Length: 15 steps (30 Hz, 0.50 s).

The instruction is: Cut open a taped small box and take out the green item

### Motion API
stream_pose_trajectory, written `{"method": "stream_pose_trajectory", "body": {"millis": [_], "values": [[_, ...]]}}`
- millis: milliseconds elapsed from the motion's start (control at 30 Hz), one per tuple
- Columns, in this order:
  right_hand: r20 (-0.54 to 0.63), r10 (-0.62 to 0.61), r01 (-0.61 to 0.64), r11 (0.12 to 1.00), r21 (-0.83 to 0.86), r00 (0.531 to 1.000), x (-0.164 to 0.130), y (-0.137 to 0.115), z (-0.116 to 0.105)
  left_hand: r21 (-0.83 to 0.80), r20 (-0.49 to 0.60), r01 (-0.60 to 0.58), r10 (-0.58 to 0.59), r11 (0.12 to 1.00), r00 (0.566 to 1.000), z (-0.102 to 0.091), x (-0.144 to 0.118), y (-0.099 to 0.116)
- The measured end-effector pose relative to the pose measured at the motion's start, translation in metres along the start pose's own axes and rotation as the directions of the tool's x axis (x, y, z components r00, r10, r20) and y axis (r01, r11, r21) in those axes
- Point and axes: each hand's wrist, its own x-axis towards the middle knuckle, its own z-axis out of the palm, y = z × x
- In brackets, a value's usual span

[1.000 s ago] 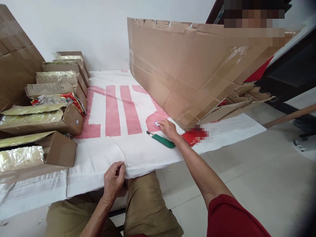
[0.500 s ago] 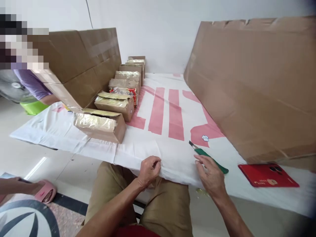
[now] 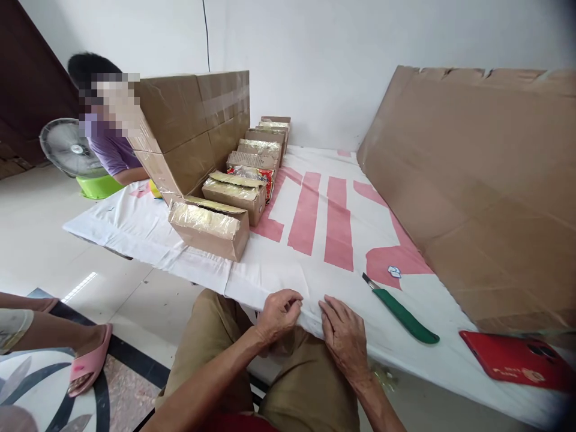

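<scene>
At the near edge of the table, my left hand rests on the white tablecloth with fingers curled and thumb drawn close to the forefinger. Whatever may be in that pinch is too small or hidden to make out. My right hand lies palm down over the same edge, fingers stretched out and holding nothing. To its right is a green-handled utility knife, blade exposed and pointing away to the left. A small white-and-blue scrap lies beyond the knife.
Small cardboard boxes topped with shiny gold film form a row on the left, beside stacked cartons. A large cardboard sheet leans at right, near a red phone. Behind the cartons are a person and a fan.
My right hand has moved left from beside the knife to the table edge near my left hand. The knife stays lying on the cloth. The view has swung left.
</scene>
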Motion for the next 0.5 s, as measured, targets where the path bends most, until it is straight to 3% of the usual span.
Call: {"method": "stream_pose_trajectory", "body": {"millis": [133, 233, 333, 400, 500], "values": [[-0.038, 0.032, -0.031, 0.999, 0.018, 0.999, 0.0, 0.004, 0.003, 0.027, -0.263, 0.085, -0.075, 0.996, 0.962, -0.07, -0.007, -0.011], [-0.088, 0.078, -0.068, 0.992, 0.107, 0.993, 0.008, -0.009, 0.009, 0.042, -0.519, 0.187, -0.139, 0.981, 0.843, -0.137, -0.004, -0.03], [-0.052, 0.108, -0.087, 0.95, 0.3, 0.993, 0.03, -0.039, 0.02, 0.015, -0.692, 0.265, -0.181, 0.964, 0.699, -0.191, 0.008, -0.052], [0.018, 0.133, -0.126, 0.88, 0.457, 0.991, 0.052, -0.065, 0.033, -0.016, -0.738, 0.293, -0.209, 0.956, 0.642, -0.213, 0.021, -0.067], [0.136, 0.17, -0.218, 0.752, 0.622, 0.976, 0.089, -0.1, 0.061, -0.074, -0.74, 0.31, -0.261, 0.948, 0.62, -0.226, 0.041, -0.09]]}}
